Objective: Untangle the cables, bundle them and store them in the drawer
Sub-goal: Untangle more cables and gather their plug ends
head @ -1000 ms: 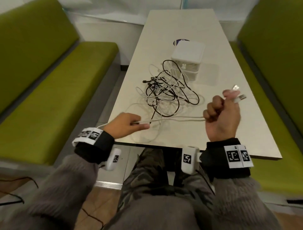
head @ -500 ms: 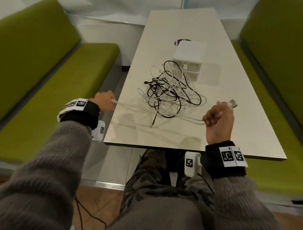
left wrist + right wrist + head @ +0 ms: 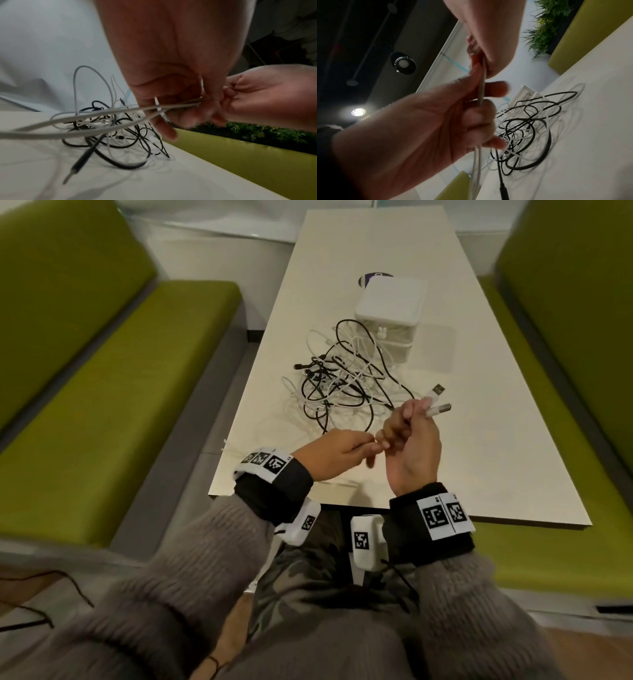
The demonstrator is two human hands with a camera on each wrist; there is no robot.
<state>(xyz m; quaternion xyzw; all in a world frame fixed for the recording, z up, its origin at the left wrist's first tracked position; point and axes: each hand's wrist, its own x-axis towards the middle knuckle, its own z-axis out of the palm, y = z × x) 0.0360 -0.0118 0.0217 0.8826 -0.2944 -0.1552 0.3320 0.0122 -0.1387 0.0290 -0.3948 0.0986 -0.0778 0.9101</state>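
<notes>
Item: white cable [image 3: 435, 405]. Location: lower centre of the head view, above the near end of the table [image 3: 496, 440]. Two strands of it run together through the right hand [image 3: 412, 446], fingers curled around them. Two plug ends stick out past the fingertips toward the right of the frame, one above the other, clear of the table. In the right wrist view the doubled strand [image 3: 481, 86] passes between thumb and curled fingers and hangs down to the bottom of the frame.

Item: left hand [image 3: 334, 455]. Location: just left of the right hand, touching it at the fingertips. Thumb and forefinger pinch the same white strands right beside the right hand's knuckles. In the left wrist view the strands [image 3: 102, 115] leave the pinch and sweep to the left edge of the frame, over the pile.

Item: tangle of cables [image 3: 346, 381], black and white mixed. Location: centre of the table, beyond both hands, untouched by the fingers. A black plug end [image 3: 80, 162] lies loose at lower left of the left wrist view.

Item: white drawer box [image 3: 390, 309]. Location: upper centre of the head view, just behind the tangle; drawers look closed.

Item: green benches [image 3: 120, 371]. Location: either side of the table.
</notes>
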